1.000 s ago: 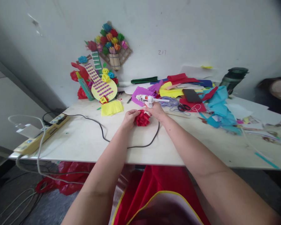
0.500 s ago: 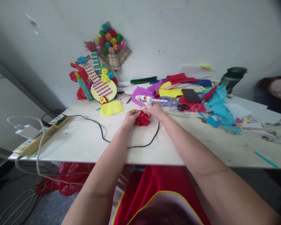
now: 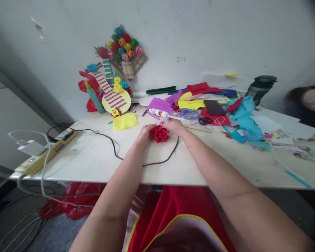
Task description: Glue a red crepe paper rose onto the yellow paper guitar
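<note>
A crumpled red paper flower (image 3: pixel 159 133) is between my hands, a little above the white table. My left hand (image 3: pixel 146 133) is closed on its left side. In my right hand (image 3: pixel 175 126) is a white glue gun (image 3: pixel 157 112), with a glue stick (image 3: pixel 177 117) jutting out to the right. The gun lies across the far side of the flower, and my right fingers are wrapped round its handle. The nozzle end and some fingertips are hard to make out.
A black cord (image 3: pixel 115 150) loops over the table (image 3: pixel 94 164) from a power strip (image 3: pixel 49 148). Behind stand a paper guitar (image 3: pixel 117 99) and flowers. To the right are coloured paper (image 3: pixel 193 103), scissors (image 3: pixel 205 120), a phone (image 3: pixel 214 107) and a dark bottle (image 3: pixel 260 89).
The red flower has turned and shows more of its front. The glue gun has tilted, with its stick end dipping slightly. My left fingers have shifted behind the flower.
</note>
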Demonstrator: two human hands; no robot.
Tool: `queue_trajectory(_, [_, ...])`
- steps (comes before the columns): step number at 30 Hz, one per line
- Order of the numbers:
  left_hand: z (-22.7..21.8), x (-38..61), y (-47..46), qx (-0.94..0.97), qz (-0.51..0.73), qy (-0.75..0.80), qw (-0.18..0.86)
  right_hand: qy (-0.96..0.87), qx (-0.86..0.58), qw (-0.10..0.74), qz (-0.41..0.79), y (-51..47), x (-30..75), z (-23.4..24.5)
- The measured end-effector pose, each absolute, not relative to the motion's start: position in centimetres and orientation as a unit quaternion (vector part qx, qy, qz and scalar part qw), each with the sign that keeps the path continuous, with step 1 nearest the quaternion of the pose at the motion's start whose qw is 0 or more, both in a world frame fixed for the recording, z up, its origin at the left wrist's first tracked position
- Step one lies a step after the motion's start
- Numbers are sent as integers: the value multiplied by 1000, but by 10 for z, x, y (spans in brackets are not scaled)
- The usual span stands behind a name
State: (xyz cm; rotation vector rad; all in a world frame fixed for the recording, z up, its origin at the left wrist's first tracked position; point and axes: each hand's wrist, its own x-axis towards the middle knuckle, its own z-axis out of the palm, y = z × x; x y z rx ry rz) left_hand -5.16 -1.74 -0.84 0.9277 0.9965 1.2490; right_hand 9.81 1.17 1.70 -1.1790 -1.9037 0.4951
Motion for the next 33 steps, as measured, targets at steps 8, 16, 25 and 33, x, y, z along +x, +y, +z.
queue_trajectory(8, [-9, -53, -18, 431, 530, 428, 592, -768, -484, 389, 156, 14, 98, 10])
queue_trajectory(16, [-8, -53, -20, 454, 537, 420, 574, -758, -457, 415, 213, 14, 102, 13])
queue_trajectory(25, [-9, -52, -19, 506, 533, 434, 522, -724, -467, 420, 286, 15, 101, 13])
queue_trajectory(33, [-9, -55, -19, 492, 520, 433, 548, -751, -468, 414, 212, 14, 102, 18])
